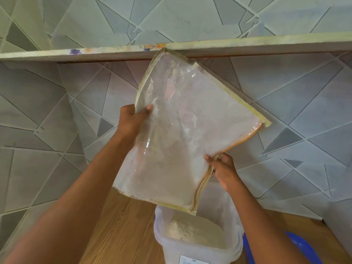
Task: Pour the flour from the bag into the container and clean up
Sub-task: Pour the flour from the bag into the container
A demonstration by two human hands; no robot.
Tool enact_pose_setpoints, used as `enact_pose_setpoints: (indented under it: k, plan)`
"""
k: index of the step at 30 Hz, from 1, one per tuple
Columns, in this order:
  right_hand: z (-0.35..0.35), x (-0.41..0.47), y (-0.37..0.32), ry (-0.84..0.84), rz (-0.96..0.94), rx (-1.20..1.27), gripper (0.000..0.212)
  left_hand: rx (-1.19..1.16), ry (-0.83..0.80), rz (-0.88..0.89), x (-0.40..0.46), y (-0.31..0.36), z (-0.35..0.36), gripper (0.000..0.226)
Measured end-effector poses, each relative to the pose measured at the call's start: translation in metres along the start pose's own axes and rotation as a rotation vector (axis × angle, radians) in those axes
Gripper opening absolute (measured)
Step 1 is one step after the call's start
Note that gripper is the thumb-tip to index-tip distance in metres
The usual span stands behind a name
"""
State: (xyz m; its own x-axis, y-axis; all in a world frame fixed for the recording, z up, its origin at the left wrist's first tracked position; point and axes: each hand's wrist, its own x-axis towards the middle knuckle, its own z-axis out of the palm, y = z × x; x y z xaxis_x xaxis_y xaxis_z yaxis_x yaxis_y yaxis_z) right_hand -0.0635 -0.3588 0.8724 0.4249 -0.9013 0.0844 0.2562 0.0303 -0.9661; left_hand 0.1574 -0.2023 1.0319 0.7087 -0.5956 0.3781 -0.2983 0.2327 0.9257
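The bag [177, 134] is hanging tilted in the air, both hands on it, and its low corner is sitting directly over the open container [198, 237], just above the rim. That is the relation everything is turning on: the bag's long axis is running from about 1 o'clock at the top, up by the shelf [95, 52], down to about 6 o'clock at that corner, so anything loose inside is heading straight for the mouth below. The left hand [131, 121] is gripping the upper edge at 10 o'clock, thumb over the front and fingers behind. The right hand [222, 168] is pinching the zipped seam at 4 o'clock, nearer the container and, by my reading, the one steering the spout. The bag is clear soft plastic, crinkled and glinting, hazed with white dust, bound in pale yellow tape with an orange zip along the open side; it is looking close to empty. The flour [192, 231] is lying heaped and lumpy inside the container, which is a milky, translucent tub with rounded corners and a paper label on its front. It is standing on a wood-grain bench [118, 229], with a blue lid [302, 248] lying just at 4 o'clock of it. Grey tiles with angular lines are covering the wall [57, 111] behind.
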Motion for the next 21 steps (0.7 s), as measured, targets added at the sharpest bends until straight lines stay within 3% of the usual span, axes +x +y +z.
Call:
enact_pose_setpoints:
  k: [2,7,13,18,21]
  plan:
    - [-0.001,-0.002,-0.004,0.006,-0.057,-0.047,0.010,-0.009,0.008,-0.046,0.003,-0.006,-0.013,0.027]
    - [0.008,0.010,-0.019,-0.033,-0.150,-0.259,0.013,-0.021,0.057,-0.225,0.009,-0.039,-0.044,0.019]
    - [0.056,0.037,-0.032,-0.215,-0.168,-0.506,0.016,-0.145,0.155,-0.472,-0.015,-0.103,-0.110,0.040]
    - [0.126,0.068,-0.010,-0.370,-0.150,-0.770,0.053,-0.177,0.308,-0.631,-0.051,-0.154,-0.173,0.037]
    - [0.177,0.076,0.011,-0.408,-0.157,-0.870,0.021,-0.194,0.308,-0.684,-0.070,-0.180,-0.209,0.042]
